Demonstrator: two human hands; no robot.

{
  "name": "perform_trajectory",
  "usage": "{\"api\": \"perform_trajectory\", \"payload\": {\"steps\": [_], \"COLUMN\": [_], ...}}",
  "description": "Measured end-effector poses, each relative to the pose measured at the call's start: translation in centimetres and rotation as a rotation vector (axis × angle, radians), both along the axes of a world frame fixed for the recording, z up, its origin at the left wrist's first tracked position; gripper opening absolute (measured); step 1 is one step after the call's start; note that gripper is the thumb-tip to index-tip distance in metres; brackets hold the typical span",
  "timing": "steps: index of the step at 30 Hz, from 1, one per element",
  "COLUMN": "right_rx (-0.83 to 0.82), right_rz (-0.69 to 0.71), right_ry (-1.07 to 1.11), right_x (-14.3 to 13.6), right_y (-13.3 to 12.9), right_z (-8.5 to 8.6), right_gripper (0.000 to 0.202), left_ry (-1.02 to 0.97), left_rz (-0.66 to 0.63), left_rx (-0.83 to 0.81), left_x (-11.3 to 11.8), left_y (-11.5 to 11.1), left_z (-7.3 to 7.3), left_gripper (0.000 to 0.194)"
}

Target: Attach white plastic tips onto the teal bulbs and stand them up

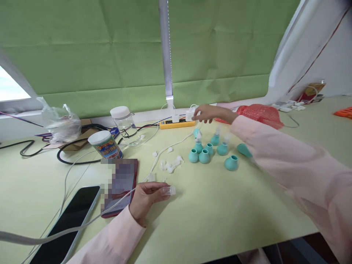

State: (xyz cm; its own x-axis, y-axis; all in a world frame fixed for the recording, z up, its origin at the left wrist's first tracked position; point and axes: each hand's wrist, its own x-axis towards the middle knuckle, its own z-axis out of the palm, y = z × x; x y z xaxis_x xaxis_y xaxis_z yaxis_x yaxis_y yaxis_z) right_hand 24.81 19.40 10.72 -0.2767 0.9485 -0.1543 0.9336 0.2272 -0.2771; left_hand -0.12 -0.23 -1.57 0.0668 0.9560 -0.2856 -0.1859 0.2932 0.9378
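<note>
Clamps a small clear plastic piece (169,190) in the left grip (147,200), pinching it between thumb and fingers at the front middle of the table (220,212), free end pointing right. Just beyond it, shows loose clear pieces (171,167) in a scattered cluster. Farther right, shows a group of teal bulbs (204,156), three topped with clear tips, several with bare round mouths upward, and one teal piece (243,149) lying partly behind the right sleeve (264,143). Beyond those, holds the right grip (207,113) with fingers curled downward, just beside a white plug (189,116) on the yellow power strip (177,124); cannot tell whether apart, together or touching anything. Left of the held piece, shows a phone in a red case (121,194), partly pixelated and crossed by a white cable (27,240), then a dark-screened phone (73,212). Farther back, shows a white-lidded can (106,146), a clear jar (126,128) and a crumpled red bag (258,113), all before the green blind (220,47).
</note>
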Motion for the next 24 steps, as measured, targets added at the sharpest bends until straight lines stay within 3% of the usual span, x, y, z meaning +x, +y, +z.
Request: {"api": "perform_trajectory", "payload": {"steps": [3,6,10,14,18,21,22,24], "right_rx": [-0.167,-0.252,-0.229,-0.051,0.278,0.513,0.54,0.441], "right_rz": [-0.022,-0.023,0.01,0.037,0.069,0.151,0.262,0.449], "right_ry": [-0.088,-0.136,-0.142,-0.123,-0.028,0.131,0.298,0.597], "right_x": [-0.7,-1.1,-1.1,-1.2,-1.5,-2.1,-2.4,-3.0], "right_y": [2.7,3.0,2.8,2.7,1.3,-2.4,-4.3,-8.7], "right_z": [-2.8,-5.2,-6.5,-4.8,-0.5,2.2,2.6,2.6], "right_gripper": [0.054,0.054,0.05,0.043,0.043,0.039,0.038,0.036], "left_ry": [-0.03,-0.058,-0.129,-0.138,-0.123,-0.111,-0.109,-0.114], "left_rz": [0.026,0.006,0.058,0.039,0.0,-0.016,-0.025,-0.047], "left_rx": [-0.039,-0.058,-0.097,-0.085,-0.063,-0.064,-0.062,-0.051], "left_x": [-0.1,-0.1,-0.2,-0.3,-0.2,0.0,0.1,0.1], "left_y": [0.3,0.5,0.5,0.4,0.2,0.1,0.1,0.1], "left_z": [-0.1,-0.2,-0.3,-0.3,0.0,0.1,0.1,0.0], "left_gripper": [0.028,0.031,0.03,0.031,0.029,0.029,0.029,0.028]}}
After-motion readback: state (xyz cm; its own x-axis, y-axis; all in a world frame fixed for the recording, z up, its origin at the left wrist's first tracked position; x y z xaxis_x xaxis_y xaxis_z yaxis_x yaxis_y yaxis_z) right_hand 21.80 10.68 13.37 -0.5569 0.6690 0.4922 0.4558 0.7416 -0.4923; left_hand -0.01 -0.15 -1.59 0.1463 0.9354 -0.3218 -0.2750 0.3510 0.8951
